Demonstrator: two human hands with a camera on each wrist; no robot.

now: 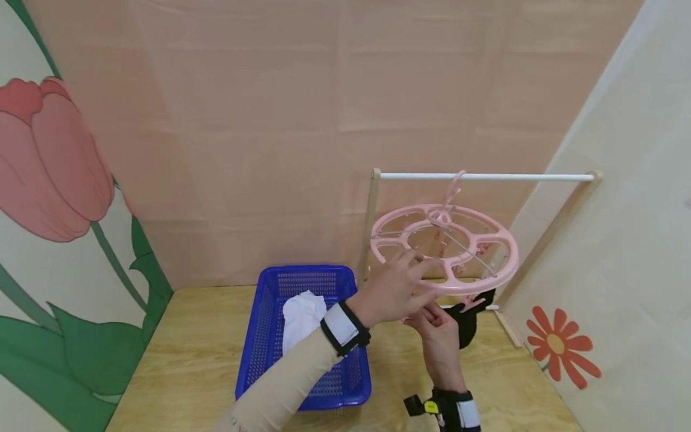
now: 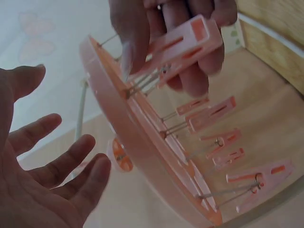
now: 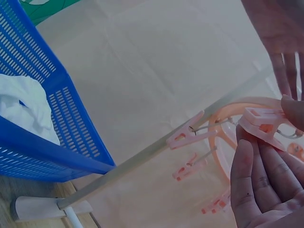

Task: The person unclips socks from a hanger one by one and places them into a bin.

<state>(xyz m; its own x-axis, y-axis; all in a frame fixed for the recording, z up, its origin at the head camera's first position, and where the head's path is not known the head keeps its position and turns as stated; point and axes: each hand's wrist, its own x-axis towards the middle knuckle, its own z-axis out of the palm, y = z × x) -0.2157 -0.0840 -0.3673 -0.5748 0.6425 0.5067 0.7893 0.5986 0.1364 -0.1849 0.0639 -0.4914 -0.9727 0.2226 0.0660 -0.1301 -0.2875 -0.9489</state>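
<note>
A round pink drying hanger (image 1: 510, 264) with clothespins round it hangs by its hook from a white rod (image 1: 540, 177). At its near edge, my right hand (image 1: 439, 345) pinches a pink clothespin (image 2: 206, 42) between thumb and fingers, just below the rim. My left hand (image 1: 396, 288) is at the near left of the rim, its fingers spread and holding nothing in the left wrist view. Several other clothespins (image 2: 213, 114) dangle from the ring on thin links. A black piece of cloth (image 1: 467, 324) hangs under the right side, partly hidden behind my right hand.
Left of the hanger stands a blue plastic basket (image 1: 337, 403) with a crumpled white cloth (image 1: 302, 318) inside, partly behind my left forearm. A wooden post (image 1: 369, 222) holds up the rod's left end. Walls close off the back and both sides of the wooden table (image 1: 189, 360).
</note>
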